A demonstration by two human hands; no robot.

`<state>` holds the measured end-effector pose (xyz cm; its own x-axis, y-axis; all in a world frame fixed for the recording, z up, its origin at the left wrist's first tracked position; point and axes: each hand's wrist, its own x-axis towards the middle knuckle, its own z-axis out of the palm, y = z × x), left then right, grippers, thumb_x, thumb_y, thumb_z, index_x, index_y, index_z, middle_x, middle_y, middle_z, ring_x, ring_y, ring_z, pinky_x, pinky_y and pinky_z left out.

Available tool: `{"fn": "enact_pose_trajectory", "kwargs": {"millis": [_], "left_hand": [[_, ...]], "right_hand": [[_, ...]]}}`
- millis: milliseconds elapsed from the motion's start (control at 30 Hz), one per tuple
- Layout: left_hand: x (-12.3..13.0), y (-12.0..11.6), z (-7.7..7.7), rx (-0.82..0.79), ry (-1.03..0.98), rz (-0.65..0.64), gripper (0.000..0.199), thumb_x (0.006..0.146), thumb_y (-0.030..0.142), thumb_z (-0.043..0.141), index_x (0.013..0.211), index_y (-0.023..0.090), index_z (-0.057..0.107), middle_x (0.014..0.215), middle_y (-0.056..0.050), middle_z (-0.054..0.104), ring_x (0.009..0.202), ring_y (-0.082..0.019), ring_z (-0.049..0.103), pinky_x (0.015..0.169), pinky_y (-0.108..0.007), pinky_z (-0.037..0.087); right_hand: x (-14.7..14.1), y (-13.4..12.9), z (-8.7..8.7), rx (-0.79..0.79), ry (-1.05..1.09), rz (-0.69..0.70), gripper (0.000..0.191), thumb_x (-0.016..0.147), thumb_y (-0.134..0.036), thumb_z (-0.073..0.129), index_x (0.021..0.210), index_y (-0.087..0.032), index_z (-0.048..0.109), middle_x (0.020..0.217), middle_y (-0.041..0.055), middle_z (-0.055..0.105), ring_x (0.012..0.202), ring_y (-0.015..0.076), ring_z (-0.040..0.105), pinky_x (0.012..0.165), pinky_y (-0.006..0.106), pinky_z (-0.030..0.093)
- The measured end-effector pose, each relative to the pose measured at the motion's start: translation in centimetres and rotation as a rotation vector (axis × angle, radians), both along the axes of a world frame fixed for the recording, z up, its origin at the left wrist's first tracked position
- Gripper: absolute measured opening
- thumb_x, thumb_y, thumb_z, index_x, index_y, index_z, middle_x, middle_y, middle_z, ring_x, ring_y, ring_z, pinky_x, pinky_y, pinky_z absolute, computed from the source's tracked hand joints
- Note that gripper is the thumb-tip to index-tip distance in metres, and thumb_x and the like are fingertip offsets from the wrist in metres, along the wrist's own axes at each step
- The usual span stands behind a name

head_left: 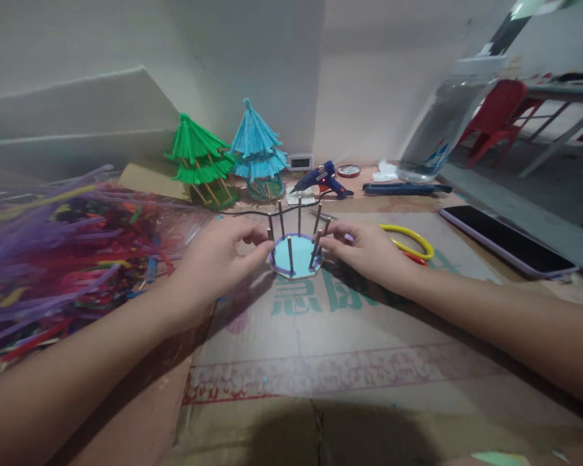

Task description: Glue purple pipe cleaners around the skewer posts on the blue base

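Pale-blue, many-sided flat base (302,258) with a purple border, ringed by slim brown upright sticks (290,255), sits on the printed brown cardboard sheet (344,333) between both hands. The left hand (218,252) has thumb and fingers bent at the leftmost stick, the right hand (369,251) likewise at the right-hand ones; whether either truly grips, I cannot tell. The step looks like steadying or straightening the sticks; the next move calls for light, even fingertip pressure. Behind lies a dark-blue plastic glue gun (326,173).
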<state>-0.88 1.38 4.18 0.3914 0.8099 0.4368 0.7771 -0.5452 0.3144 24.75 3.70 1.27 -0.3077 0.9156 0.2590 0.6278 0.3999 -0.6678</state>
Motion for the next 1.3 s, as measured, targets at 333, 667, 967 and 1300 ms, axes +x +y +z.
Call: {"fn": "enact_pose_trajectory", "kwargs": {"millis": [333, 667, 967, 1300], "left_hand": [[-0.8, 1.0, -0.3, -0.105, -0.127, 0.065, 0.029, 0.088, 0.034, 0.056, 0.11, 0.02, 0.07, 0.102, -0.005, 0.075, 0.091, -0.022, 0.068, 0.079, -0.032, 0.051], [-0.2, 2.5, -3.1, -0.276, -0.345, -0.057, 0.022, 0.091, 0.039, 0.061, 0.092, 0.02, 0.073, 0.1, -0.006, 0.075, 0.094, -0.022, 0.067, 0.09, -0.035, 0.052], [-0.3, 1.9, -3.2, -0.204, -0.231, -0.07, 0.021, 0.093, 0.04, 0.059, 0.093, 0.021, 0.07, 0.094, -0.004, 0.075, 0.09, -0.022, 0.067, 0.085, -0.035, 0.053], [-0.4, 1.8, -3.0, -0.224, -0.265, -0.043, 0.019, 0.091, 0.037, 0.06, 0.095, 0.022, 0.072, 0.099, -0.005, 0.076, 0.094, -0.023, 0.068, 0.085, -0.036, 0.054]], "right_hand": [[0.1, 0.0, 0.0, -0.077, 0.019, 0.006, 0.029, 0.09, -0.041, 0.06, 0.103, -0.019, 0.074, 0.086, 0.004, 0.073, 0.073, 0.0178, 0.061, 0.065, 0.029, 0.044], [-0.1, -0.2, 0.2, -0.013, 0.022, 0.046, 0.018, 0.091, -0.033, 0.058, 0.088, -0.019, 0.07, 0.078, 0.0017, 0.073, 0.071, 0.0171, 0.063, 0.065, 0.027, 0.044], [0.1, -0.1, 0.0, -0.017, 0.022, 0.075, 0.017, 0.092, -0.029, 0.057, 0.09, -0.019, 0.071, 0.083, 0.0025, 0.076, 0.076, 0.019, 0.068, 0.071, 0.03, 0.049], [0.4, -0.3, -0.1, -0.046, 0.059, 0.042, 0.024, 0.093, -0.039, 0.06, 0.105, -0.02, 0.069, 0.071, -0.0006, 0.066, 0.063, 0.0159, 0.058, 0.06, 0.028, 0.043]]}}
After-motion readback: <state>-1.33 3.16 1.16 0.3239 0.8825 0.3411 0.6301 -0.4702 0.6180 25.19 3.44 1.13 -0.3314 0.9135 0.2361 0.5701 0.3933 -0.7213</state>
